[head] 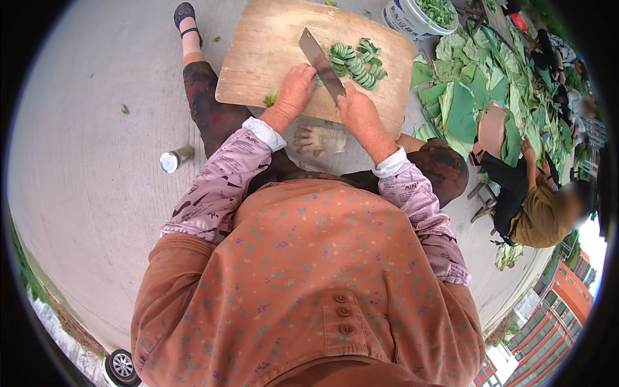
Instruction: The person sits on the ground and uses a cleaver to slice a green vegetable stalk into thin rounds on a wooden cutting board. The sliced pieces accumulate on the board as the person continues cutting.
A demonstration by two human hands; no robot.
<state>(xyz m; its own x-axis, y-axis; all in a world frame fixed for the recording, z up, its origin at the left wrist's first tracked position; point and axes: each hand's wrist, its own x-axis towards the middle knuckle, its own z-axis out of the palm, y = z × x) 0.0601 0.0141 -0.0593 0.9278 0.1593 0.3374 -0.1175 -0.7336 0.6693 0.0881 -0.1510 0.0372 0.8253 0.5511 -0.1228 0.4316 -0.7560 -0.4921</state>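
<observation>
A rectangular wooden cutting board (pixel 266 43) lies before me between my legs. My right hand (pixel 360 109) grips the handle of a cleaver (pixel 321 63), whose broad blade slants up and to the left across the board. Just left of the blade, my left hand (pixel 296 89) presses on a green leaf piece (pixel 318 81), mostly hidden under its fingers. Several sliced rolls of green leaf (pixel 360 67) lie on the board to the right of the blade. A loose leaf scrap (pixel 271 98) rests at the near edge, by my left wrist.
Beyond the board's right corner stands a white bucket (pixel 404 22) of shredded leaves (pixel 437 12). Large green leaves (pixel 464 111) cover the ground at right, where a person (pixel 537 213) sits. A work glove (pixel 319 140) lies below the board; a lidded jar (pixel 170 161) is on the concrete at left.
</observation>
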